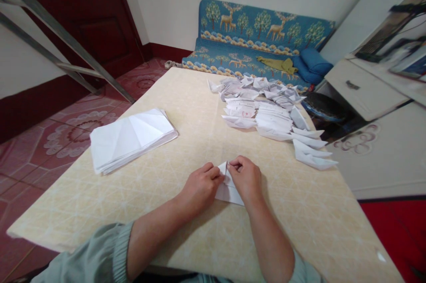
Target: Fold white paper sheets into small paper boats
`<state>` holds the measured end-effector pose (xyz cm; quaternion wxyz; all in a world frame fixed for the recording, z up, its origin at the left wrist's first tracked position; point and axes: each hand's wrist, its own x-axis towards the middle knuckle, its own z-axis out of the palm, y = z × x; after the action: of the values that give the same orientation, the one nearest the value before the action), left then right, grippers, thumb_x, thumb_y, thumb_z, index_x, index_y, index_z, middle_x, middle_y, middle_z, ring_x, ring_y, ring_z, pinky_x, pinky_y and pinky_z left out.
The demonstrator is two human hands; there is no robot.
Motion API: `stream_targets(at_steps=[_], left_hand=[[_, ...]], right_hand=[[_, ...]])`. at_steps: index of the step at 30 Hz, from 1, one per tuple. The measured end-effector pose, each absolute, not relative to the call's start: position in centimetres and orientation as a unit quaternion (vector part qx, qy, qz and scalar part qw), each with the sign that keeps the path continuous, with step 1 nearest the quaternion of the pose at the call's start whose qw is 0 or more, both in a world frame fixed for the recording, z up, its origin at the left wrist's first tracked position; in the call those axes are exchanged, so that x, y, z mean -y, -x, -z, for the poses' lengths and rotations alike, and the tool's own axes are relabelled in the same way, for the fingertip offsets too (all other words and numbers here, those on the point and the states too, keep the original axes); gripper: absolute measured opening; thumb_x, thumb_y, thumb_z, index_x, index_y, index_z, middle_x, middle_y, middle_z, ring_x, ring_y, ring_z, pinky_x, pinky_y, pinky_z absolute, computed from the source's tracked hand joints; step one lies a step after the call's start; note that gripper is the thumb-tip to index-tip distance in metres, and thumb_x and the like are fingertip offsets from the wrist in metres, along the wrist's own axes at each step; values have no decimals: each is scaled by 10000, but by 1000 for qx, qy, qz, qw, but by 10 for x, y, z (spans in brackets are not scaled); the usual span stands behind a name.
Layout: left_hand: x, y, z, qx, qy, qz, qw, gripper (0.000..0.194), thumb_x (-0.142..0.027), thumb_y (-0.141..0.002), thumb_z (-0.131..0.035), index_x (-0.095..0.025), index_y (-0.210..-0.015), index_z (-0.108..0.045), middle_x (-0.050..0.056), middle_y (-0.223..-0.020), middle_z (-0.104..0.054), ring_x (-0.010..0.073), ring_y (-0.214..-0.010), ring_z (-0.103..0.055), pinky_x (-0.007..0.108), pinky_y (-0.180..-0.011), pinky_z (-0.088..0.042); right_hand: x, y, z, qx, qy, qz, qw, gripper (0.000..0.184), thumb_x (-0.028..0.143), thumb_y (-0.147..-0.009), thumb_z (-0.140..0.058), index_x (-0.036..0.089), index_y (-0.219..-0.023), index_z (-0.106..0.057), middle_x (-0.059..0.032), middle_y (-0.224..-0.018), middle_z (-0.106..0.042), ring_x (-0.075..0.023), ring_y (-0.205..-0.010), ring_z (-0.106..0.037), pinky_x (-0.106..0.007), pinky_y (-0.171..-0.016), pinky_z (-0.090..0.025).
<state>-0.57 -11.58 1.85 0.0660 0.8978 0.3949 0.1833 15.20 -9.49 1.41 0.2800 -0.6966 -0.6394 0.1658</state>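
Cream-patterned, one table (293, 229) bears one stack of white paper (133, 136) on the left and many folded paper boats (274, 122), too overlapped to count, on the right. Nearer the person, the left hand (202, 186) and right hand (246, 181) both pinch one partly folded sheet (229, 194) near its peak.

Left hand (203, 187) curled, pinching; right hand (245, 179) just beside left hand, also pinching; both forearms (156, 232) angled inward.
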Motion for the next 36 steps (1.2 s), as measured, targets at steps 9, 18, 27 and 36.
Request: stream_targets(at_steps=[9, 18, 27, 36], left_hand=[[118, 4, -15, -390, -901, -180, 57, 162, -122, -817, -486, -148, -869, -638, 60, -757, -562, 185, -766, -487, 291, -655, -455], [121, 3, -13, -400, -897, -180, 55, 191, -107, -814, -487, -145, -931, -632, 62, -775, -581, 197, -789, -509, 304, -687, -477], [123, 3, -13, -390, -901, -189, 34, 138, -115, -808, -498, -141, -837, -631, 72, -755, -586, 194, -774, -531, 300, -674, -486], [124, 4, -11, -382, -905, -188, 11, 119, -131, -801, -519, -138, -864, -620, 73, -800, -594, 195, -798, -536, 299, -679, -486]], right_hand=[[95, -153, -12, 642, 695, -166, 280, 68, 238, -719, -570, 230, -674, -620, 7, -670, -655, -124, -595, -561, -207, -522, -350], [96, -152, -16, 652, 689, -163, 271, 68, 241, -747, -552, 223, -705, -602, 4, -688, -640, -125, -602, -555, -214, -540, -363], [119, -159, -17, 676, 630, -239, 297, 172, 88, -674, -559, 217, -777, -510, 0, -815, -567, -129, -703, -563, -231, -620, -457], [134, -158, -22, 689, 591, -248, 338, 223, 18, -655, -512, 222, -744, -503, -26, -872, -526, -170, -802, -553, -293, -684, -496]])
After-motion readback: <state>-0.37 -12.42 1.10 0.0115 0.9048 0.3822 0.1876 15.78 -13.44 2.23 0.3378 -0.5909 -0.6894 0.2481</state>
